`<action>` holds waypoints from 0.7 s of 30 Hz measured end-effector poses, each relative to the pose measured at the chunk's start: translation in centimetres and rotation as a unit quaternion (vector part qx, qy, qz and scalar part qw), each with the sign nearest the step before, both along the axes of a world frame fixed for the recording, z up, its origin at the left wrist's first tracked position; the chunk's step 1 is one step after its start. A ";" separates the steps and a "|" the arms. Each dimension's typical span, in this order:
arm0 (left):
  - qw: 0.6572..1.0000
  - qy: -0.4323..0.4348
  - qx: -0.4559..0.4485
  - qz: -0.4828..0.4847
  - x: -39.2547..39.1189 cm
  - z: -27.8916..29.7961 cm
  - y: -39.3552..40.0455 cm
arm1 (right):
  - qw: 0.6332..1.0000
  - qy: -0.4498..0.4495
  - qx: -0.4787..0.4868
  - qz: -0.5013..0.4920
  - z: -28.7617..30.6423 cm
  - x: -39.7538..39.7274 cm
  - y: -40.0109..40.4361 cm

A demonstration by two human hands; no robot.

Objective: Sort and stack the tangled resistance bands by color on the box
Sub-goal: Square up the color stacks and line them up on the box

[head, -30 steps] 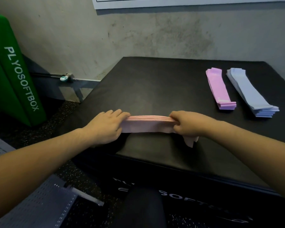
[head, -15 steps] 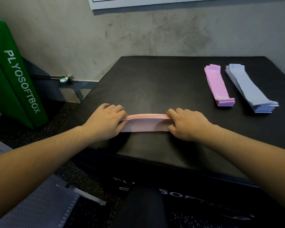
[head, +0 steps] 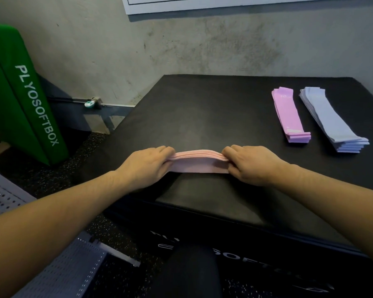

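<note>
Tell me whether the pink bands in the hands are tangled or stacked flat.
Stacked flat. The pink bands form one aligned bundle with layered edges showing along the top, gripped at its ends by the left hand and right hand on the box.

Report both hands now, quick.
Left hand: closed, gripping the left end of the pink band stack.
Right hand: closed, gripping the stack's right end.

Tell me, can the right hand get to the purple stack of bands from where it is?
Probably yes. The right hand grips the pink bands along with the left hand, so it must let go first. Bare black box top lies between it and the purple stack.
</note>
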State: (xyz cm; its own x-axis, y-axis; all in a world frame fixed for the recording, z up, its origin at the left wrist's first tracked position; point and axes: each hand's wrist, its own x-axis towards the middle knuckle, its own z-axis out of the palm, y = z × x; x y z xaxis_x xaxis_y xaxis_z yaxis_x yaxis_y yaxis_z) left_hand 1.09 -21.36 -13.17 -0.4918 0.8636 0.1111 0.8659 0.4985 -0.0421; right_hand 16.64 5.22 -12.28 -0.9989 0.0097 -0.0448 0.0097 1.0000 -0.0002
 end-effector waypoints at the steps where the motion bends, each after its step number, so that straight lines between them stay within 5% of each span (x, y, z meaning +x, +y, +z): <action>1: 1.000 -0.008 0.021 -0.002 0.3 0.3 -0.3 | 1.000 0.002 -0.017 -0.012 0.2 -0.1 -0.1; 6: 0.991 0.042 0.124 0.019 2.3 3.3 -4.6 | 0.989 0.064 -0.127 -0.030 2.1 -1.8 -3.7; 11: 0.975 0.148 0.114 0.119 4.4 5.6 -13.2 | 0.971 0.112 -0.209 0.024 3.8 -5.4 -10.9; 21: 0.941 0.126 0.114 0.294 9.3 6.4 -28.9 | 0.937 0.139 -0.274 0.167 4.4 -11.4 -27.8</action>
State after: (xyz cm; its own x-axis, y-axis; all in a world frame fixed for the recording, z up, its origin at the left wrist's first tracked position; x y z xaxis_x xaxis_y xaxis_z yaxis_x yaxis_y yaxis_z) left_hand 10.37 -50.30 -6.82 -0.8103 0.3906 0.4369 0.4148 0.9089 -0.0433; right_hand 5.25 -22.56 -7.84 -0.9158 -0.2543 0.3108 -0.3807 0.7963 -0.4701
